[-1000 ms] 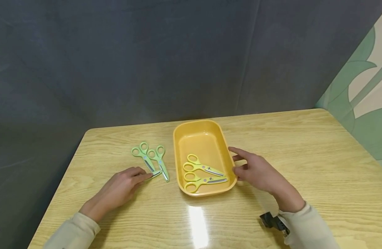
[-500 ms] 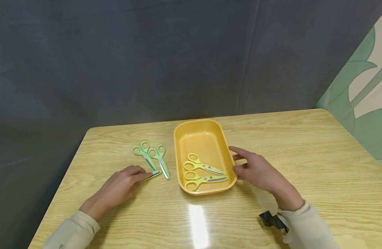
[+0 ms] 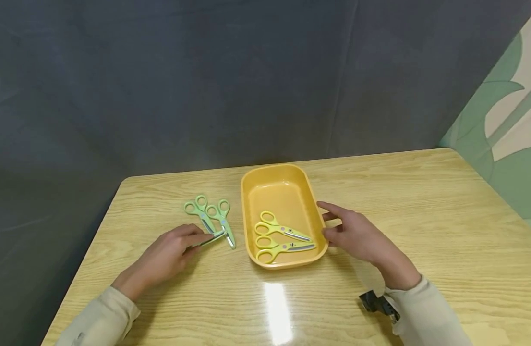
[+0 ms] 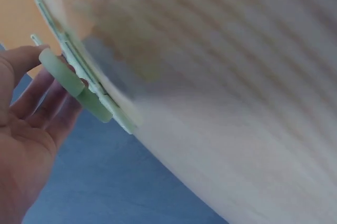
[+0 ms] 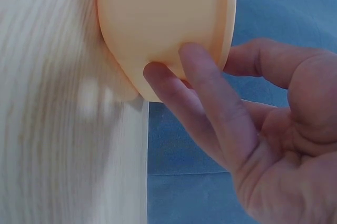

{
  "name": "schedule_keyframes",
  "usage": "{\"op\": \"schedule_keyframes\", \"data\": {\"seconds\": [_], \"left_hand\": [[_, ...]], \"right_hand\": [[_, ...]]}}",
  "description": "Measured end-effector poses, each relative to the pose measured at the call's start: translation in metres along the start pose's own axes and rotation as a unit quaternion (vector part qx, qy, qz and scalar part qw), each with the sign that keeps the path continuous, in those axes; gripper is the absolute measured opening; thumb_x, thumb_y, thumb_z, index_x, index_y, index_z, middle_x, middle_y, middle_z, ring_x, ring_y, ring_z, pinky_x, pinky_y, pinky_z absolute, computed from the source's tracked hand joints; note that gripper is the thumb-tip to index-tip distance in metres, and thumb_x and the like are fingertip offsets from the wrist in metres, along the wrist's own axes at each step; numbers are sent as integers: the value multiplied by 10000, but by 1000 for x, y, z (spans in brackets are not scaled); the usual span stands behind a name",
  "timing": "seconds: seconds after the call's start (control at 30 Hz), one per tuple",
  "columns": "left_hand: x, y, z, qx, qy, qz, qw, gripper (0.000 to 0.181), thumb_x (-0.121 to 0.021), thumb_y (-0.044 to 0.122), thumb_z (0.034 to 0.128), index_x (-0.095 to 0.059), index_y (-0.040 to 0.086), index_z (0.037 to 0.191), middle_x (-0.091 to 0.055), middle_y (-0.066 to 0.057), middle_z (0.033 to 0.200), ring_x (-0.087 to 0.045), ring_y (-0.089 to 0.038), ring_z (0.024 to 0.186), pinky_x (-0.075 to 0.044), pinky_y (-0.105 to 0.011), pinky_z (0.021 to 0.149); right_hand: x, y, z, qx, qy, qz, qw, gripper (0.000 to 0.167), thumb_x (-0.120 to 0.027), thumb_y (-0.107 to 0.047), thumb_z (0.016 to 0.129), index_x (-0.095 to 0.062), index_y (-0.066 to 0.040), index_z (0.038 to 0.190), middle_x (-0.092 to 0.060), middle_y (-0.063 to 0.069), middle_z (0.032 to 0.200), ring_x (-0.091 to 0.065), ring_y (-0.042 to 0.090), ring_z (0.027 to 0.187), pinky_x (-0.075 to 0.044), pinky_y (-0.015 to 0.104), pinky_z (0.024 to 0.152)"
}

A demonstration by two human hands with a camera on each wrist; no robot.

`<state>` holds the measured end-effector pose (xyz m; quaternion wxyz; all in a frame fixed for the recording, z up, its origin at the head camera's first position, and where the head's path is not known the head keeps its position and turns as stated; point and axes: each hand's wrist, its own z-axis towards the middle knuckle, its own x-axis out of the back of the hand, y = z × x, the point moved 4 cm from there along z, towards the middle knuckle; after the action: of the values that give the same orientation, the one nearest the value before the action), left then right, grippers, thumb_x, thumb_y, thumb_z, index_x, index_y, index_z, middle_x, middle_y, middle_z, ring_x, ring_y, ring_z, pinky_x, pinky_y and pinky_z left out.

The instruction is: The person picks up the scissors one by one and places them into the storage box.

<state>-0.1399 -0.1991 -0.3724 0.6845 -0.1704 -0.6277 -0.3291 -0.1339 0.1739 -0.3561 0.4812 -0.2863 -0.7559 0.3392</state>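
My left hand pinches a pair of green scissors, its tip pointing right over the blades of two more green scissors lying on the table. In the left wrist view, the thumb and fingers of that hand grip the green handles. An orange tray holds two yellow-green scissors at its near end. At the tray's right side, my right hand rests its fingertips. The right wrist view shows extended fingers of this hand against the tray's outer wall.
The wooden table ends at a dark cloth behind. A wall with green leaf shapes stands at the right. A small black device is at the right sleeve.
My left hand has risen slightly with the green scissors, whose blades now show more over the others. My right hand stays at the tray; the view has shifted a little.
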Motion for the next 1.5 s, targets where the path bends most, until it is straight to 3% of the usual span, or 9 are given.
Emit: {"op": "schedule_keyframes", "data": {"seconds": [0.13, 0.4, 0.77, 1.13, 1.5], "left_hand": [[1, 1, 5, 35, -156, -82, 9998, 451, -746, 11, 849, -698, 176, 1265, -685, 26, 1063, -610, -68, 862, -519, -243, 689], [2, -1, 6, 537, -380, -655, 9957, 395, -735, 75, 871, -712, 200, 1245, -699, 65, 1029, -527, -39, 744, -436, -191, 633], [3, 1, 10, 705, -255, -790, 9941, 366, -730, 117, 869, -728, 251, 1209, -688, 114, 1000, -553, -56, 791, -462, -203, 676], [7, 6, 14, 703, -199, -799, 9941, 373, -740, 85, 856, -735, 254, 1189, -626, 125, 875, -486, -69, 719, -400, -194, 609], [12, 10, 19, 405, 63, -666, 9969, 367, -744, 93, 857, -731, 235, 1195, -676, 93, 954, -499, -81, 727, -413, -195, 619]], "right_hand": [[0, 0, 0, -17, 3, 49, 10000, 634, -566, -126, 987, -309, -158, 1565, -493, 213, 1437, -669, 244, 1096, -611, 336, 819], [-1, 1, 2, 71, 2, 6, 10000, 631, -562, -130, 989, -308, -150, 1566, -492, 209, 1438, -670, 232, 1083, -610, 314, 803], [-1, 1, 0, 84, 16, 26, 10000, 632, -560, -114, 983, -311, -131, 1563, -498, 208, 1427, -659, 271, 1123, -612, 321, 803], [-1, 1, 0, 111, 23, -16, 9999, 633, -559, -125, 979, -314, -139, 1563, -503, 193, 1425, -652, 281, 1147, -612, 325, 798], [0, 1, 0, 103, 32, -50, 9999, 631, -551, -128, 982, -310, -138, 1565, -505, 188, 1426, -647, 279, 1154, -609, 305, 787]]}}
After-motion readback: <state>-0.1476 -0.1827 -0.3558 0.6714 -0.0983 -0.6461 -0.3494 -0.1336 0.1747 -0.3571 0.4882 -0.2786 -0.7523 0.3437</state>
